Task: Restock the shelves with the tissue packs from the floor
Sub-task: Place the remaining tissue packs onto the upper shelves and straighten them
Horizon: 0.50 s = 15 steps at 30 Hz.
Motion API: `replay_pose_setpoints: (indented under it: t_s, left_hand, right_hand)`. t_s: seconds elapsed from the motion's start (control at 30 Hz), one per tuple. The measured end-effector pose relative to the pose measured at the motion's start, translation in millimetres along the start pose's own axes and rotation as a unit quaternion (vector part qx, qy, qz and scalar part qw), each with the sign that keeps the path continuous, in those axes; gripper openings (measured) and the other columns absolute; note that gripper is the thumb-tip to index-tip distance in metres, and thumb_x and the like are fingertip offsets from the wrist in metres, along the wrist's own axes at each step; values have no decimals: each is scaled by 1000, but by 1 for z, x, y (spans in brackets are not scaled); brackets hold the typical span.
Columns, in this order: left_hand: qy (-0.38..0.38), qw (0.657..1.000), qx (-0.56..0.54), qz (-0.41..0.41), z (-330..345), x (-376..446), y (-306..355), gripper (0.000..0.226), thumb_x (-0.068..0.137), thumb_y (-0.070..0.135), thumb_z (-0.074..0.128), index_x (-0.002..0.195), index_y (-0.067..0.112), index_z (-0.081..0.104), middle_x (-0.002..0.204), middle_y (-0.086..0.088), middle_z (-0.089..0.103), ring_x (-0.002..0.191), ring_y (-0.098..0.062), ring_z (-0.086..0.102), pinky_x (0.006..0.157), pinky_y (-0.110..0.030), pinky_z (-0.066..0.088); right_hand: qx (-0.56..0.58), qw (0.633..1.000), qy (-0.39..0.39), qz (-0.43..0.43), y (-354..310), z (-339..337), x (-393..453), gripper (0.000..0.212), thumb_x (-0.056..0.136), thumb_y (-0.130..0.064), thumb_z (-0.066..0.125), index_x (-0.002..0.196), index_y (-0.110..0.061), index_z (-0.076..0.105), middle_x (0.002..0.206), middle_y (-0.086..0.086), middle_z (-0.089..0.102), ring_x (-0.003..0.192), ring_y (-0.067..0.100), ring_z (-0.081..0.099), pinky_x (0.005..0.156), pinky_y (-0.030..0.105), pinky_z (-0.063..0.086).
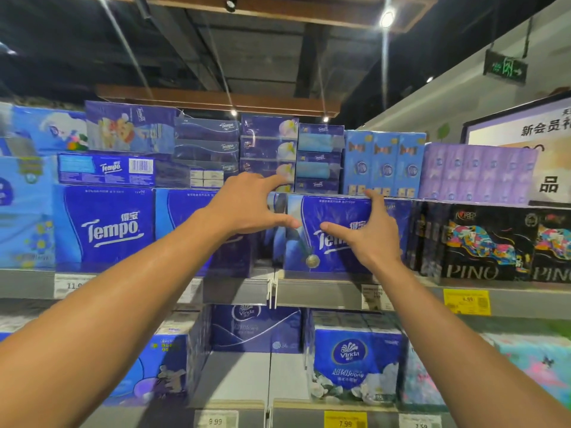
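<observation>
- Where the upper shelf [315, 293] begins at the far left, a dark blue Tempo pack [103, 228] is stood upright, with a flat Tempo box [106, 168] laid on top of it.
- The left hand [247, 205] is held in front of the next Tempo pack; its fingers are spread and extended, the thumb pointed right, and nothing is gripped.
- Just right of the shelf's centre divider, the blue Tempo tissue pack [336, 236] is stood upright on the upper shelf.
- The right hand [367, 233] is laid against that pack's front, fingers spread and straight, the index finger reached to its top edge; no pinch is seen.
- Black PINO packs [482, 242] are stood just beside it on the right.
- Below, a Vinda pack [352, 362] is seen on the lower shelf.
</observation>
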<state>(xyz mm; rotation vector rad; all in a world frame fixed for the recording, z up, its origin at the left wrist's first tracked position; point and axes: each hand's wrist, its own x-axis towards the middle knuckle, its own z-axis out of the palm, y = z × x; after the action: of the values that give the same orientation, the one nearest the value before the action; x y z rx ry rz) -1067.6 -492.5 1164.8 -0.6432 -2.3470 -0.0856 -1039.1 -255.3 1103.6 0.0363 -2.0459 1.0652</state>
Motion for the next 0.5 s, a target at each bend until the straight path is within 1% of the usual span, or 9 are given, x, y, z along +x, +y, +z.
replay_pose_setpoints:
  t_s: [0.07,0.13,0.23,0.33,0.37,0.43,0.5]
  left_hand:
    - [7,1000,-2,1,1,-2,-1,97,63,91,49,143,38,36,109,-5,66,106,-26,59,90,-42,46]
    - [16,1000,-9,2,1,-3,-2,97,63,89,52,143,37,36,100,-3,65,100,-24,59,86,-40,46]
    - [31,999,-10,5,2,-4,-4,96,65,86,56,144,36,36,93,-1,67,95,-22,61,84,-36,47]
    - [37,999,-8,8,5,-3,-5,95,67,82,59,145,33,36,98,-2,70,98,-24,63,88,-38,48]
    - [38,999,-13,10,5,-3,-5,93,69,78,62,145,32,36,102,-3,70,100,-25,63,89,-39,48]
    - [42,999,-25,12,4,-3,-6,85,73,64,70,144,30,38,106,-5,70,103,-27,63,90,-38,47]
    - [44,998,-30,16,1,-4,-9,82,73,53,73,144,29,40,111,-7,70,105,-28,62,90,-36,47]
  right_hand:
    - [2,1000,-11,11,-4,2,-3,122,57,-60,85,152,-32,14,136,7,53,122,30,50,98,43,44]
    - [-1,1000,-23,16,-9,5,-8,127,62,-55,86,154,-29,3,136,12,51,121,32,50,96,41,44]
    - [15,999,-31,19,-13,7,-12,124,65,-52,85,155,-30,3,137,15,47,122,33,49,96,39,43]
    - [26,999,-35,26,-12,5,-11,119,67,-49,85,155,-30,6,137,13,46,123,31,48,98,39,42]
    - [26,999,-34,26,-12,7,-11,119,67,-50,85,154,-30,7,137,11,48,123,30,49,98,39,43]
    - [29,999,-38,16,-13,15,-10,120,65,-53,85,153,-32,7,135,6,53,120,28,54,94,39,46]
    - [21,999,-48,5,-15,27,-11,119,67,-52,84,153,-32,6,135,4,55,117,26,56,91,36,47]
